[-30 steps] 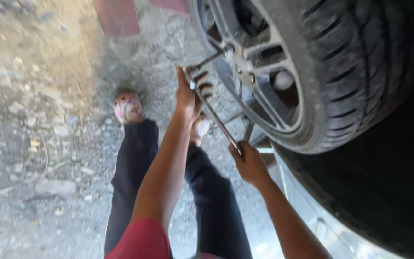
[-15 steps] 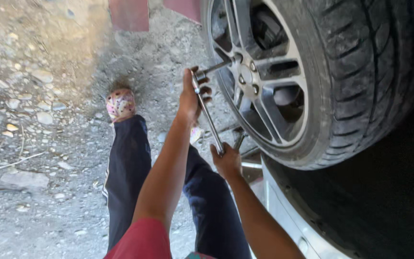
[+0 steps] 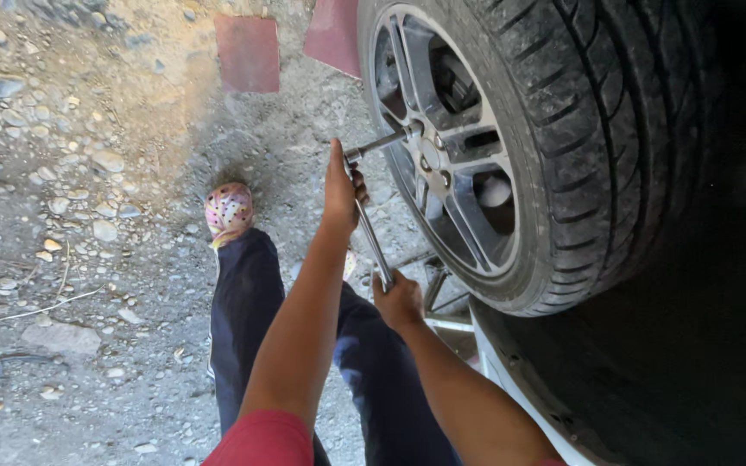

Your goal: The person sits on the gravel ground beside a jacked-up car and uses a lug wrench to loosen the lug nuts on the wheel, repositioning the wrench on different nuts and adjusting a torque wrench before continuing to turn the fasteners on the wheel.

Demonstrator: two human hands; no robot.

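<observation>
Hands are both clamped on a cross wrench [image 3: 371,226], one on each end of the long bar. The left hand [image 3: 339,185] grips the upper end, the right hand [image 3: 397,299] holds the lower end, and they sit well apart, which gives good leverage. The side arm of the wrench runs over to the hub of the wheel [image 3: 442,160] and looks seated on a lug nut there, though the socket itself is too small to make out properly.

The wheel is on the car, fat black tire [image 3: 597,147] around a silver spoked rim, and there's some metal framework just under it that could be a jack; can't say for sure.

If you ask me, the trick here is keeping that side arm square on the nut so it doesn't slip and round the corners. Push with one hand, pull with the other, evenly, no jerking. The person's legs in dark trousers [image 3: 248,319] stretch out over loose gravel [image 3: 62,216], one patterned shoe [image 3: 228,210] planted, so I'd watch the footing too.
</observation>
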